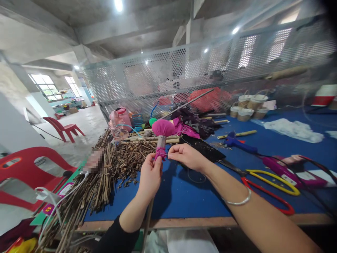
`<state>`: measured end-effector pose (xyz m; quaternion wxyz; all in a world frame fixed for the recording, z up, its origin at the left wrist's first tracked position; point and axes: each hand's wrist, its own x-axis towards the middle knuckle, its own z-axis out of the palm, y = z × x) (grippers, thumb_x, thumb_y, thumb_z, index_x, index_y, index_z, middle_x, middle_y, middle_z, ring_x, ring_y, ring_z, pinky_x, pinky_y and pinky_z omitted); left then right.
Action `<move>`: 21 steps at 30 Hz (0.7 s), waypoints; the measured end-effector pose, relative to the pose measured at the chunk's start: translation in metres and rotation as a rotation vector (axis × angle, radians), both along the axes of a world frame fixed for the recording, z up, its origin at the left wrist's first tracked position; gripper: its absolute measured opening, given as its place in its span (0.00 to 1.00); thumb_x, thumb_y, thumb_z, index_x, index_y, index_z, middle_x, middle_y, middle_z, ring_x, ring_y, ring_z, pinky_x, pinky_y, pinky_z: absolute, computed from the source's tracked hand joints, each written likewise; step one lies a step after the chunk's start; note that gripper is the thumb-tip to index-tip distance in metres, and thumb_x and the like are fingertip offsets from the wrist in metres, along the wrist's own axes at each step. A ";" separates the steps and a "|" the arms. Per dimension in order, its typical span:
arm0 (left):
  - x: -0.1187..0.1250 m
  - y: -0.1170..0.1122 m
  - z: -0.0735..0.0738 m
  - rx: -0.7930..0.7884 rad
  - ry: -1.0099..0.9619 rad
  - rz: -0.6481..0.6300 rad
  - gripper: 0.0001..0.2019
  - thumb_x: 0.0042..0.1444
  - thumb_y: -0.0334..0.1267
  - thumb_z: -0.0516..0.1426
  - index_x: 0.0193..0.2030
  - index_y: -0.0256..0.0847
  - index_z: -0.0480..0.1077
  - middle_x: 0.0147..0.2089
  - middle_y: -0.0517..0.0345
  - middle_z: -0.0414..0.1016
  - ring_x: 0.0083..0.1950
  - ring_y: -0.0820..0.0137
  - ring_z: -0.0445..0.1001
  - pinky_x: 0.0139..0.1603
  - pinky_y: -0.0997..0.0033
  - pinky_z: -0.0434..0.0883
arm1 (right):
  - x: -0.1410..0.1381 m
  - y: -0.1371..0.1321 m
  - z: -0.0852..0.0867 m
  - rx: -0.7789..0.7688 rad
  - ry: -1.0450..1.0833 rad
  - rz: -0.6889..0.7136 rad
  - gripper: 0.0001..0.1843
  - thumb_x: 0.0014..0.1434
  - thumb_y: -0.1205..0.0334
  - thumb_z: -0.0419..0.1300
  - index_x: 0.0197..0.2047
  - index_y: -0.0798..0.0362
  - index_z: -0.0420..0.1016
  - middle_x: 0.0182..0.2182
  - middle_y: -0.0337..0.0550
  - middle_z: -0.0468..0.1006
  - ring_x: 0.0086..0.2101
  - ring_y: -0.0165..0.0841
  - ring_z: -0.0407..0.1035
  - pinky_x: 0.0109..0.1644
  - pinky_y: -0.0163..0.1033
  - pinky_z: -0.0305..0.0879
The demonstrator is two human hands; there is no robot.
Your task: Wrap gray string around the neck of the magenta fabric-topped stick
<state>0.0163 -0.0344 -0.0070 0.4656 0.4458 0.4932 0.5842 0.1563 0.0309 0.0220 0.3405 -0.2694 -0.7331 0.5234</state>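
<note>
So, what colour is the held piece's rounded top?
The rounded top is magenta, clearest in the head view.

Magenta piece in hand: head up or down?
Up. Its rounded magenta head sits above the pale wrapped neck; the left hand pinches the gathered magenta fabric beneath.

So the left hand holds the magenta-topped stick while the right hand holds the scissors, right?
Not the scissors: the head view shows them lying on the blue tabletop, while the right hand pinches a thin strand. The left hand does hold the magenta-topped stick.
</note>
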 end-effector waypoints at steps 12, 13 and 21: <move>-0.005 -0.022 0.027 -0.047 -0.282 -0.271 0.15 0.53 0.50 0.56 0.32 0.42 0.55 0.20 0.71 0.55 0.14 0.85 0.45 0.11 0.88 0.47 | -0.003 0.001 -0.010 -0.245 0.267 0.156 0.17 0.45 0.53 0.66 0.24 0.57 0.65 0.13 0.28 0.57 0.12 0.18 0.43 0.15 0.29 0.36; -0.007 -0.023 0.027 -0.063 -0.309 -0.307 0.15 0.53 0.50 0.55 0.31 0.42 0.55 0.20 0.71 0.54 0.14 0.86 0.44 0.11 0.88 0.46 | -0.004 0.001 -0.012 -0.271 0.290 0.163 0.17 0.44 0.54 0.66 0.24 0.56 0.65 0.14 0.28 0.58 0.12 0.18 0.43 0.14 0.28 0.36; -0.020 -0.012 0.012 -0.385 -0.697 -0.593 0.11 0.57 0.43 0.52 0.30 0.38 0.60 0.18 0.72 0.45 0.13 0.86 0.38 0.10 0.89 0.39 | -0.007 0.005 -0.017 -0.394 0.266 0.287 0.25 0.44 0.53 0.67 0.42 0.56 0.65 0.18 0.31 0.67 0.12 0.17 0.42 0.14 0.29 0.34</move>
